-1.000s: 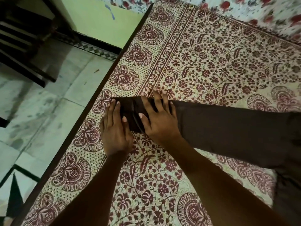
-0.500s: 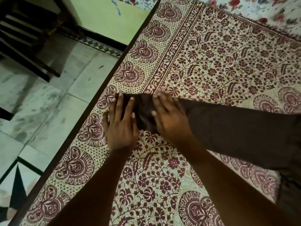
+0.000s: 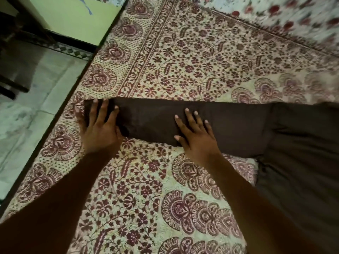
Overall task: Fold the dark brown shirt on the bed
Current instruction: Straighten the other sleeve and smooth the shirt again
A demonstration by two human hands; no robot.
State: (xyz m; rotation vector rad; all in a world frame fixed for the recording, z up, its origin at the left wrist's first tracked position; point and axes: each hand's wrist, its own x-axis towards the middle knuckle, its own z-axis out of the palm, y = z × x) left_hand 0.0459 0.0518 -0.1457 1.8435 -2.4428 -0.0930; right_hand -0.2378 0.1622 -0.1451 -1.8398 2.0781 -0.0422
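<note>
At the far left is a pale tiled floor [image 3: 27, 129], with dark furniture legs [image 3: 14, 87] standing on it in the upper corner and a light green wall [image 3: 73, 19] behind. The dark wooden edge of the bed [image 3: 60, 114] runs diagonally from the lower left up to the top middle. Over the bed lies a cream bedspread [image 3: 183, 61] printed with maroon flowers, vines and a paisley border.

The left hand [image 3: 100, 131] lies flat near the bed's left edge, palm down with fingers straight and slightly spread. It presses on the cuff end of the sleeve [image 3: 150, 121] of the dark brown shirt [image 3: 302, 162]. The sleeve stretches flat as a long band across the bedspread, from the left edge toward the right. The right hand [image 3: 197, 138] rests about midway along it, palm down, fingers straight and fanned over the cloth, with the heel of the hand at the sleeve's near edge. The two hands are well apart and neither grips the cloth. Both bare forearms reach in from the bottom.

To the right the sleeve joins the shirt's body, which lies spread over the bed's right side and runs out of view at the right and bottom. In the upper right corner a blurred white sheet with red flowers [image 3: 275, 11] lies past the bedspread's fringed far edge.
</note>
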